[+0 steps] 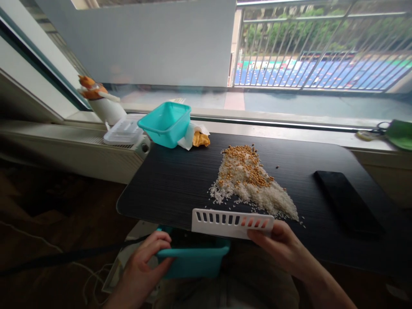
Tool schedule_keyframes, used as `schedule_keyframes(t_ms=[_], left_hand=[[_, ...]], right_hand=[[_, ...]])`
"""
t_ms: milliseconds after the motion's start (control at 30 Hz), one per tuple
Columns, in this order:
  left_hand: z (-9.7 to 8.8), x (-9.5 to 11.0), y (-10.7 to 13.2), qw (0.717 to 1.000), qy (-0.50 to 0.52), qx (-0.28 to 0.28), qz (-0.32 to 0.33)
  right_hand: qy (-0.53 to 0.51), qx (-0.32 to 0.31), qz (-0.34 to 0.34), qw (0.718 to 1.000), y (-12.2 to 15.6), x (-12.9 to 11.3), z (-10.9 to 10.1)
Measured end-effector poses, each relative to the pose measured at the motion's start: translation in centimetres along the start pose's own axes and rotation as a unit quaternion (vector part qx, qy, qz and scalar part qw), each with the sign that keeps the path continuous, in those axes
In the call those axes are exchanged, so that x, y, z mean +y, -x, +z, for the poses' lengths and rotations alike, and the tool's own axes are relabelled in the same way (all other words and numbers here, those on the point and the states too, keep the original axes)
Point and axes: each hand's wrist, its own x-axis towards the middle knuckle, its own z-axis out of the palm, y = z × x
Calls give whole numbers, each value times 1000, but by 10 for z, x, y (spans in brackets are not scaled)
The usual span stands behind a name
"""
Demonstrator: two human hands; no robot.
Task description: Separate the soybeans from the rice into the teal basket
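Observation:
A pile of white rice mixed with yellow beans (251,180) lies spread on the black table (174,184). My right hand (283,249) grips a white slotted plastic panel (225,222), held upright at the table's near edge, just in front of the pile. My left hand (141,266) is wrapped round the rim of a teal plastic bin (196,259), held below the table's near edge, partly hidden under it.
A second teal bin (165,122) sits tilted at the table's far left corner, beside a clear lid (124,131), a white cup (107,107) and a wrapper with orange food (200,138). A black phone (347,201) lies at the right. Cables (64,257) run across the floor.

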Motion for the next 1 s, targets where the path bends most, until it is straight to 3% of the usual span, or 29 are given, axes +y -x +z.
schedule_keyframes(t_ms=[133,267,467,600,700,1000], left_hand=[[5,5,-1,1000,-3,11,8],[18,20,-4,1000,14,-25,8],[42,51,-13,995,46,-89,7],[54,66,-20,989,56,-137,7],[58,70,-22,987,60,-149,10],[57,67,-19,989,50,-141,5]], right_hand=[[11,57,-16,998,14,-3,9],[-10,123,-20,992,29,12,13],[-61,347,27,936,46,30,-20],[-65,433,41,898,47,20,-38],[-69,441,24,895,38,10,-40],[-93,357,-9,929,11,0,-36]])
